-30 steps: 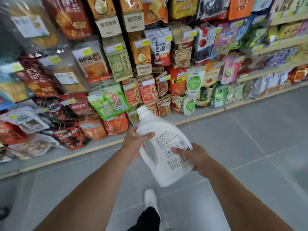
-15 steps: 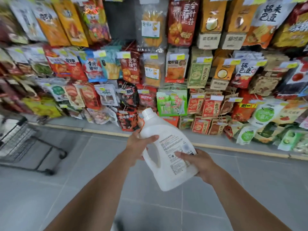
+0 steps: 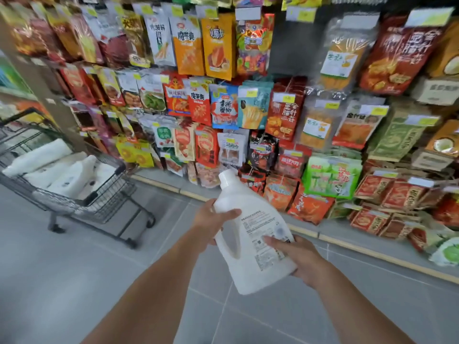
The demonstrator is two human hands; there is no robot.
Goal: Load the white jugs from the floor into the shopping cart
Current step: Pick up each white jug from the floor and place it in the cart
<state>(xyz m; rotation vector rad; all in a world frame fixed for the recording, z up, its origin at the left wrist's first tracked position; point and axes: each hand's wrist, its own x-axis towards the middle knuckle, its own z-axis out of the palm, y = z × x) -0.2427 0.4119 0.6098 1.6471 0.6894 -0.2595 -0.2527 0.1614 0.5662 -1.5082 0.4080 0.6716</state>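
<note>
Shopping cart (image 3: 109, 194) far left on grey tiled floor (image 3: 74, 281); white jugs (image 3: 70, 178) lie inside. Centre: left hand (image 3: 213, 219) curled round handle of capped white jug (image 3: 250, 264), held tilted in mid-air. Right hand (image 3: 298, 256) grips its lower body, thumb on label (image 3: 260, 229). Snack packets (image 3: 285, 115) behind.

In view of me: left hand (image 3: 210, 220) and right hand (image 3: 298, 259), both bare, plus both forearms (image 3: 154, 281), bare as well all the way down to the bottom edge of the frame, so whatever I wear up top is out of shot. Forearms read long and lean, ballooned near the lens by the wide-angle optics and tapering toward the hands. Fingers (image 3: 272, 240) are a bit soft with blur: left thumb (image 3: 229, 213) and a few right fingertips show, nail detail too smeared to call.
</note>
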